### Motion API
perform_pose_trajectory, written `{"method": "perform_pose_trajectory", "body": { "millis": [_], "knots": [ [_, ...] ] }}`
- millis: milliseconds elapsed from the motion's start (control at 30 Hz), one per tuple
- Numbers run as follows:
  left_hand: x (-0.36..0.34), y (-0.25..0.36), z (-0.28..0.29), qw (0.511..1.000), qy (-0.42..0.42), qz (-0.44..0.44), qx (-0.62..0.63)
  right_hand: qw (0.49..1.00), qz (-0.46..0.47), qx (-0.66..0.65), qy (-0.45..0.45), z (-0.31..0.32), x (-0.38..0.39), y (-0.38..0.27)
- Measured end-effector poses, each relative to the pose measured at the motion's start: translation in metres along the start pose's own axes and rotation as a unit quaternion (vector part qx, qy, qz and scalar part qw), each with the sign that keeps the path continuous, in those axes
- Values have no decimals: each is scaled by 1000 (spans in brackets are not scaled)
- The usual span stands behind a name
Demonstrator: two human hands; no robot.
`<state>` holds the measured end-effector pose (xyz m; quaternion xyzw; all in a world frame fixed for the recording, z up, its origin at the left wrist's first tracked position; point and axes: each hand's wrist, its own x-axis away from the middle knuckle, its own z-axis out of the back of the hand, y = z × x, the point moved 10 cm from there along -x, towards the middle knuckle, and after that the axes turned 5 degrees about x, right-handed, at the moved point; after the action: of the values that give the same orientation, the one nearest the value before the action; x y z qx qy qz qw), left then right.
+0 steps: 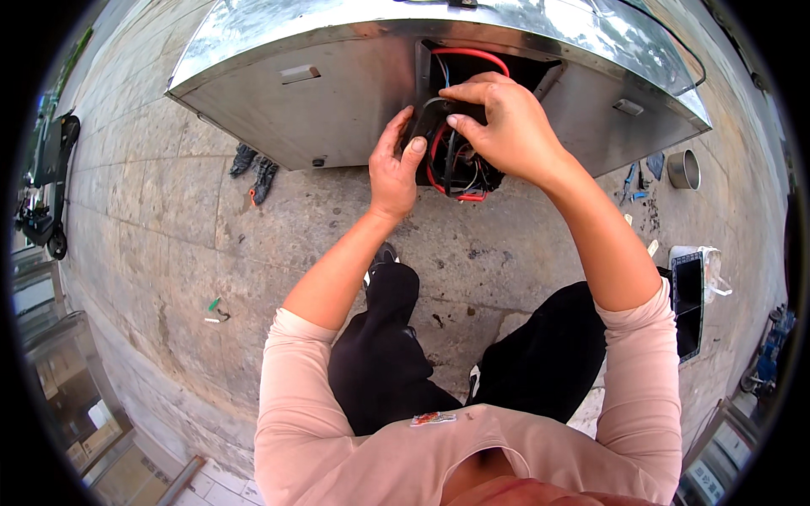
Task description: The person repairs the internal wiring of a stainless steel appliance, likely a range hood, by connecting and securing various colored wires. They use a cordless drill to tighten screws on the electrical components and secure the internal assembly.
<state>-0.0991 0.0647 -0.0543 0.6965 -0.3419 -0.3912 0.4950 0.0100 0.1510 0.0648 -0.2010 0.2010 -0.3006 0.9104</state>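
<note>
Floor: grey-brown paving slabs (177, 253), jointed, stained dark in patches. Metal cabinet (295, 110) standing on it, far side. Dark crumpled gloves (264, 179) near its left end. Blue-handled tools (629, 182) and metal can (684, 169), right. Nearer: dark open tray (688, 282), white container (711, 268) just beside. Small green scrap (214, 303), left.

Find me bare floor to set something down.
Bare paving lies between the scooter and dark bundle. Crowded: beside the right end of the metal cabinet, with blue tools and metal cup; at its opening, with red tubing, wires, left hand and right hand.
</note>
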Motion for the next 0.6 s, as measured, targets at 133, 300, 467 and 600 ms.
{"method": "perform_pose_trajectory", "body": {
  "millis": [133, 300, 467, 600],
  "knots": [
    [-1, 2, -4, 1000, -1, -8, 22, 998, 35, -1, 58, 8, 3, -6],
    [-2, 3, -4, 1000, -2, -16, 22, 999, -9, -33, 34, 5, 3, -3],
    [-6, 2, -5, 1000, -2, -17, 15, 998, 0, 20, 61, 22, 7, -13],
    [-5, 5, -1, 999, 10, -24, -18, 983, 57, 112, 136, 46, 21, -49]
  ]
}}
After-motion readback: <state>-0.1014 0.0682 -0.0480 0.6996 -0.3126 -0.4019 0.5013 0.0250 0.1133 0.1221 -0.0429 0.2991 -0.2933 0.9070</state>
